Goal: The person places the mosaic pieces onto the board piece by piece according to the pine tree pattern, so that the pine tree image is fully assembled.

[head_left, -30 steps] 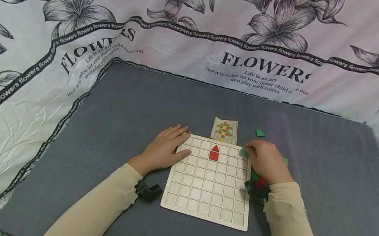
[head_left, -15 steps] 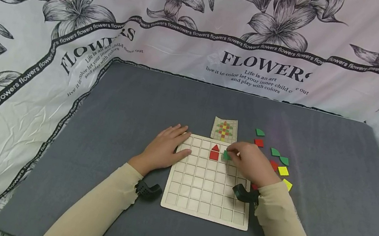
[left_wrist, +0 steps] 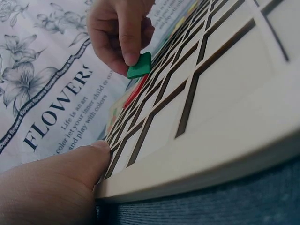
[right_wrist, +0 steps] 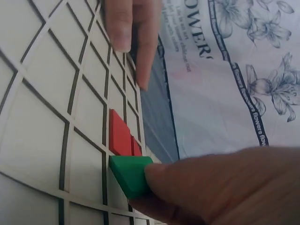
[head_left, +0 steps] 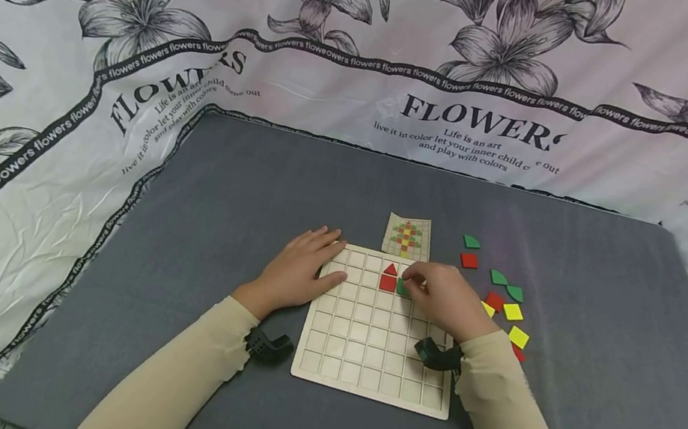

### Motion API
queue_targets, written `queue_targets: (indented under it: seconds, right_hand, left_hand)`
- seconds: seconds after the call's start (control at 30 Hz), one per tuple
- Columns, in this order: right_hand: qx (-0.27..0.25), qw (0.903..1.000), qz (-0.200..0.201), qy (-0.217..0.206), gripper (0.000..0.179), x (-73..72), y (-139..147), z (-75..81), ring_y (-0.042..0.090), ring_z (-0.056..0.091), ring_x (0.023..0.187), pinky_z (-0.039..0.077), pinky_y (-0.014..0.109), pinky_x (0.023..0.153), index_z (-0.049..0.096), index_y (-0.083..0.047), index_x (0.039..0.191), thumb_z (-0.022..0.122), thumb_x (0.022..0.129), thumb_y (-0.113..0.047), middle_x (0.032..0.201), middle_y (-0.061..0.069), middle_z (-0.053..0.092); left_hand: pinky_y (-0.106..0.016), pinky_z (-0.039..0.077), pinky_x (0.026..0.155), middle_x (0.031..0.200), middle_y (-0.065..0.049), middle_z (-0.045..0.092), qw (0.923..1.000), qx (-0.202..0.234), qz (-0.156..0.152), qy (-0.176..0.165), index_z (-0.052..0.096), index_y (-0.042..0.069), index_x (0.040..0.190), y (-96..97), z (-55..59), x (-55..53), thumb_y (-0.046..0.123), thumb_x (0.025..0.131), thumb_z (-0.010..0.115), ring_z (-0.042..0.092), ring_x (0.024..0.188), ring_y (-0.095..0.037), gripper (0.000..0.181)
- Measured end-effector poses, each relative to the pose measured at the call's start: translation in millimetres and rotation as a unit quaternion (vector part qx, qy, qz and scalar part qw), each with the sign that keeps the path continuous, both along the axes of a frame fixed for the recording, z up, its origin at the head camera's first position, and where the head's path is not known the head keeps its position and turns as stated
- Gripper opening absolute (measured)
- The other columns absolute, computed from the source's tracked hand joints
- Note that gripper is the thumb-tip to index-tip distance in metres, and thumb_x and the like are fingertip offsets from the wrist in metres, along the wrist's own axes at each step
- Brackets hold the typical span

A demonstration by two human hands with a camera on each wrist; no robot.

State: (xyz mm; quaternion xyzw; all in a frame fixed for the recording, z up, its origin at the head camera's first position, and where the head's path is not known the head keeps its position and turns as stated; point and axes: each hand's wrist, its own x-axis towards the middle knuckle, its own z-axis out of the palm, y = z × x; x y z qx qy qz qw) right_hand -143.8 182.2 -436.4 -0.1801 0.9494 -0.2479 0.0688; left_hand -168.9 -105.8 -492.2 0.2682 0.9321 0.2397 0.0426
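Apparently to steady the pale wooden gridded board [head_left: 367, 336], the left hand [head_left: 296, 267] rests, thumb spread from fingers, on its edge; the right hand [head_left: 444, 298] has its grip pinching a flat green piece [right_wrist: 130, 173] at one end, presumably for control, just beside the red square tile [head_left: 388, 283]; the white floral cloth [head_left: 322, 101] reads "Life is an art".

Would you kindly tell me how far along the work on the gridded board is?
Looks done: a red triangular tile and a red square tile sit in the pale wooden board.
In hand: the right hand pinches a flat green tile beside the red square.
Probably left: most cells are bare; loose green tiles, red tiles and yellow tiles lie nearby; the printed paper card shows a larger pattern.
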Motion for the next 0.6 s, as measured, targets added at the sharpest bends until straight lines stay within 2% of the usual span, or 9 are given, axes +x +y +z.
queue_targets:
  seconds: [0.6]
  right_hand:
    - [0.014,0.9997,0.005,0.020,0.012,-0.8,-3.2,-3.8,0.023,0.070,0.089,0.064,0.045,0.086,0.080,-0.001,0.106,0.073,0.098,-0.006,0.099,0.009,0.076]
  left_hand:
    - [-0.047,0.016,0.133,0.171,-0.009,0.034,1.0000,0.002,-0.004,0.007,0.043,0.013,0.162,-0.9,-1.2,-0.1,0.052,0.108,0.054,0.023,0.161,-0.028,0.068]
